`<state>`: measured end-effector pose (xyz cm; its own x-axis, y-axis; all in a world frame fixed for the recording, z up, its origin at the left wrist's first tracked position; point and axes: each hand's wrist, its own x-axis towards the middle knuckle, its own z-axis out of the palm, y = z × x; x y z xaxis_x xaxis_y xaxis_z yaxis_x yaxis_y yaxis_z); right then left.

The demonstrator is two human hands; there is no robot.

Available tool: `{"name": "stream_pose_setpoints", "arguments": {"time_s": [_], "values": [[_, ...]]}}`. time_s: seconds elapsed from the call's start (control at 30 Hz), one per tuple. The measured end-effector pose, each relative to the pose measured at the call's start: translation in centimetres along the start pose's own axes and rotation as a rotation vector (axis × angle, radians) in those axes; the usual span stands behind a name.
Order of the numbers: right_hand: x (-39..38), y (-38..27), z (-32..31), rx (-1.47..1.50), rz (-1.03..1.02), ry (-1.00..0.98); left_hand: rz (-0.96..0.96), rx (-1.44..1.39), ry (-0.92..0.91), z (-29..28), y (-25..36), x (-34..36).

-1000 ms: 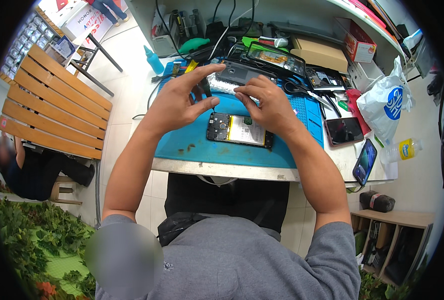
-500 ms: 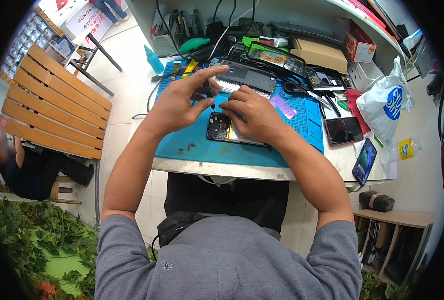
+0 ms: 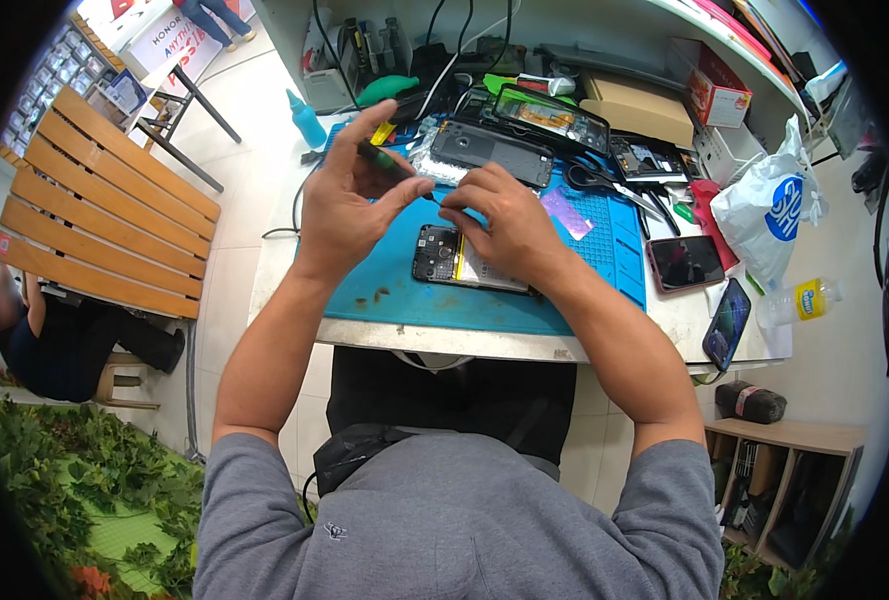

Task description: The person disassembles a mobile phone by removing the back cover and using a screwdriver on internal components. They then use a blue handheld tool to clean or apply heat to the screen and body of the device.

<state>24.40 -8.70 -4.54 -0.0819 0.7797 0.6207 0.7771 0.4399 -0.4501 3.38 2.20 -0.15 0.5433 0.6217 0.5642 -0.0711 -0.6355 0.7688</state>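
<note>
My left hand [image 3: 347, 215] is closed around a small screwdriver [image 3: 382, 158] with a dark green and black handle, its forefinger raised. The screwdriver is tilted, its thin tip pointing right to the fingertips of my right hand [image 3: 502, 218]. Those fingers are pinched together at the tip; whatever they hold is too small to make out. Just below lies an opened phone [image 3: 434, 256], its black frame and pale battery [image 3: 474, 270] exposed, partly covered by my right hand. It rests on a blue work mat [image 3: 384, 295].
Behind my hands lie a dark phone back cover [image 3: 489, 150] and another phone frame [image 3: 552, 118]. To the right are scissors [image 3: 594, 178], two phones [image 3: 686, 263], a white plastic bag [image 3: 769, 205] and a bottle [image 3: 802, 300]. A blue squeeze bottle [image 3: 306, 122] stands at the left.
My left hand has lifted the screwdriver off the phone and tilted it toward my right fingertips. My right hand stays pinched in nearly the same place.
</note>
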Motion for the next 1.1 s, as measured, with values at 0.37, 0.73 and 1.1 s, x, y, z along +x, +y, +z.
{"name": "stream_pose_setpoints", "arguments": {"time_s": [0.37,0.73,1.1], "values": [[1.3,6.6,-3.4,-0.352,0.186,0.254,-0.046,0.010,0.102,-1.0,0.1,-1.1],[-0.3,-3.2,-4.6,-0.241,0.204,-0.613,-0.040,0.049,0.181,-4.8,-0.4,-2.8],[5.5,-2.9,-4.3,0.058,0.391,-0.929,-0.027,0.023,0.175,-5.2,0.6,-3.4]]}}
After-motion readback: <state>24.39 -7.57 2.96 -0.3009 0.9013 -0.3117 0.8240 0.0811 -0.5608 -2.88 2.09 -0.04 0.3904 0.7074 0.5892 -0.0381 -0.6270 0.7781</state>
